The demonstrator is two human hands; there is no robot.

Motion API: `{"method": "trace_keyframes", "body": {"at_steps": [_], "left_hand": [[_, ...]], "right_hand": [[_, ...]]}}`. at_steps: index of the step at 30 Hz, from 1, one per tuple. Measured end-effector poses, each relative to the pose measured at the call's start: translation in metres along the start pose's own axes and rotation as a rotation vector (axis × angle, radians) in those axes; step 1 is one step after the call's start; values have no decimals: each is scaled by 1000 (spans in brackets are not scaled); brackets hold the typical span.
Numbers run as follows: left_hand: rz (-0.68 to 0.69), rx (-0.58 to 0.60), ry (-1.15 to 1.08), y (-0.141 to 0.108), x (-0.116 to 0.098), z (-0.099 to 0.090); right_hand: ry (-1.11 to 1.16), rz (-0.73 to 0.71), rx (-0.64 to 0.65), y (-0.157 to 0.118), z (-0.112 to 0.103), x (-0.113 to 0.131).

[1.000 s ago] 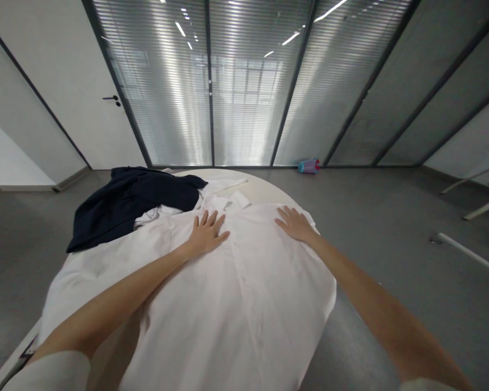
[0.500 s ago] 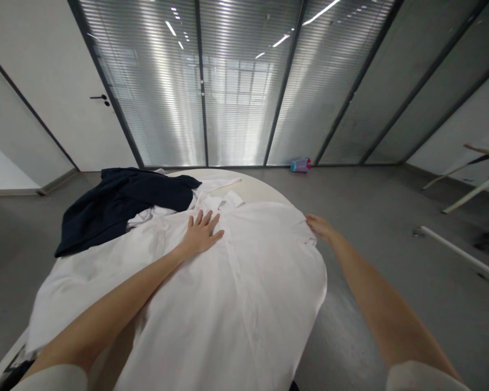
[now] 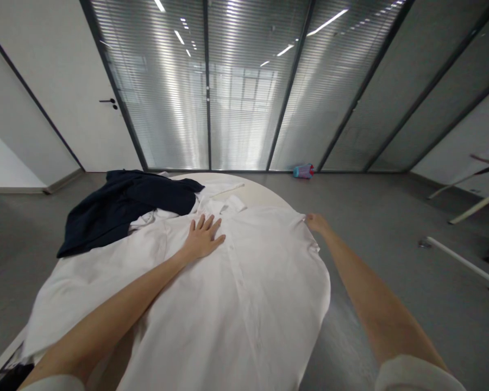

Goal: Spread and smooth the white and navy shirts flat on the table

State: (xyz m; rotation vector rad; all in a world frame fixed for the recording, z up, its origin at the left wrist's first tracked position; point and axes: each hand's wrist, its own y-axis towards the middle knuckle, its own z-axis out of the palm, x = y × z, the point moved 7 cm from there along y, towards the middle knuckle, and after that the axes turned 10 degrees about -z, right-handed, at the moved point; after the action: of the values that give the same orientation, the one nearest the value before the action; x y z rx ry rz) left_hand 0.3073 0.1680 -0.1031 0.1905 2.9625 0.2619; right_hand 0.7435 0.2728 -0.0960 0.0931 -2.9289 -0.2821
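Observation:
A white button-front shirt (image 3: 269, 271) is spread over a round table (image 3: 264, 191), its collar toward the far edge and its hem hanging down toward me. My left hand (image 3: 204, 237) lies flat on the upper chest of the shirt, left of the button placket, with fingers spread. At the table's right edge, my right hand (image 3: 317, 222) has its fingers closed on the outer edge of the shirt, by the shoulder or sleeve. My fingers partly hide the cloth there. Left of my left hand, a dark navy garment (image 3: 122, 209) lies bunched over white cloth.
Behind the table stands a glass partition with blinds (image 3: 244, 119), and a white door (image 3: 65, 81) is at the left. A small blue and red basket (image 3: 303, 171) lies on the floor by the glass. Chair legs (image 3: 476, 209) and a white metal bar (image 3: 464, 263) are at the right.
The camera view has shifted slightly. Both hands keep nearly the same places on the shirt, and the cloth at the right edge looks pulled a little straighter.

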Motion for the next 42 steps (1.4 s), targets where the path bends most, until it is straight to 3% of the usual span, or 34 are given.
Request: {"method": "trace_keyframes", "body": {"at_steps": [6, 8, 11, 14, 16, 18, 23, 25, 27, 30, 32, 36, 39, 42], "left_hand": [[-26, 5, -5, 0, 1, 0], [-34, 7, -9, 0, 2, 0], [-36, 17, -19, 1, 2, 0], [-33, 24, -32, 2, 3, 0], [-28, 25, -43, 1, 3, 0], [-21, 21, -65, 0, 2, 0], [-11, -107, -252, 6, 10, -18], [-52, -192, -293, 15, 31, -39], [-155, -300, -269, 24, 68, -69], [-442, -476, -170, 25, 147, -119], [-608, -529, -130, 15, 202, -145], [-876, -511, -138, -18, 287, -162], [-985, -468, -177, -40, 313, -157], [-981, -464, -206, -47, 307, -157]], "right_hand": [[78, -65, 141, -6, 19, 30], [76, -11, 190, -8, 22, 30], [28, 80, 149, -7, 13, 37], [-33, -83, 75, -12, 7, 83], [-79, -258, 96, -26, 14, 122], [-141, -341, 139, -43, 25, 149], [-213, -372, 65, -62, 36, 162], [-204, -376, 43, -59, 37, 159], [-198, -367, 38, -56, 38, 156], [-184, -348, 30, -52, 39, 154], [-185, -348, 23, -52, 40, 154], [-209, -343, 30, -51, 41, 154], [-220, -333, 35, -50, 41, 154], [-221, -332, 25, -51, 40, 155]]}}
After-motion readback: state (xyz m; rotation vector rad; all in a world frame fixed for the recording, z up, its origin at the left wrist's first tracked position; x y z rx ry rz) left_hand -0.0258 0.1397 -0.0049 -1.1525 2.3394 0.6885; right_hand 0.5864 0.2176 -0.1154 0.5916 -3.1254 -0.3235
